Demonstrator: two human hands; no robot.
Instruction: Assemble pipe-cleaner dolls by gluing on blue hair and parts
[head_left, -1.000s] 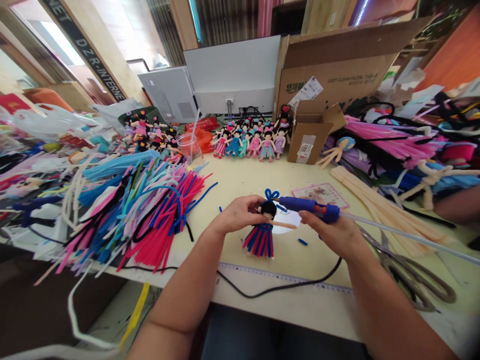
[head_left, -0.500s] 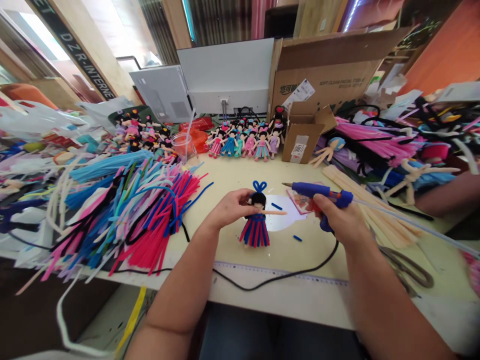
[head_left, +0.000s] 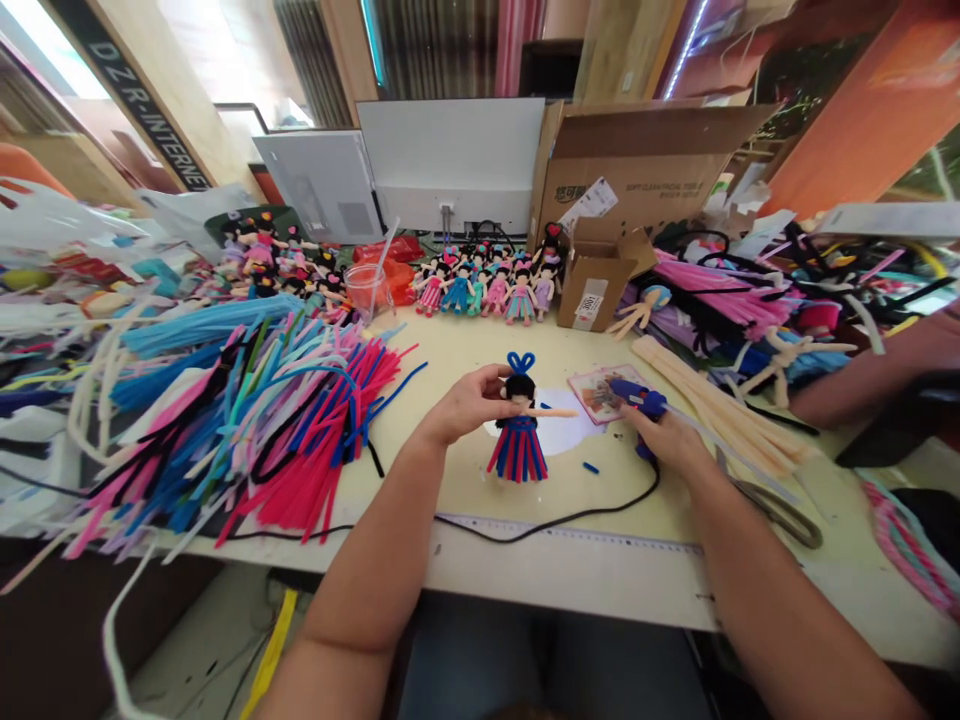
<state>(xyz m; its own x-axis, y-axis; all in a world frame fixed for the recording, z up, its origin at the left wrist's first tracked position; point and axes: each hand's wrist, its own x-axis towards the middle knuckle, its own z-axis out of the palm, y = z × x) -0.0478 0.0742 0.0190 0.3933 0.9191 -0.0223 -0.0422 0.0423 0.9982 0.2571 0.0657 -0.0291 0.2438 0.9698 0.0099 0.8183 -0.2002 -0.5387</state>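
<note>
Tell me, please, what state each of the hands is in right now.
Left hand: closed, holding the doll.
Right hand: closed, holding the glue gun.

Bright overall, with white glare at upper left and blurry, stretched outer edges.

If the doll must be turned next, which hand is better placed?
Probably the left hand: it holds the doll at its head, while the right hand is on the glue gun.

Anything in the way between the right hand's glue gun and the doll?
Nothing upright is visible between the glue gun and the doll. The doll's outstretched arm points across the gap; a card lies flat on the table there.
</note>
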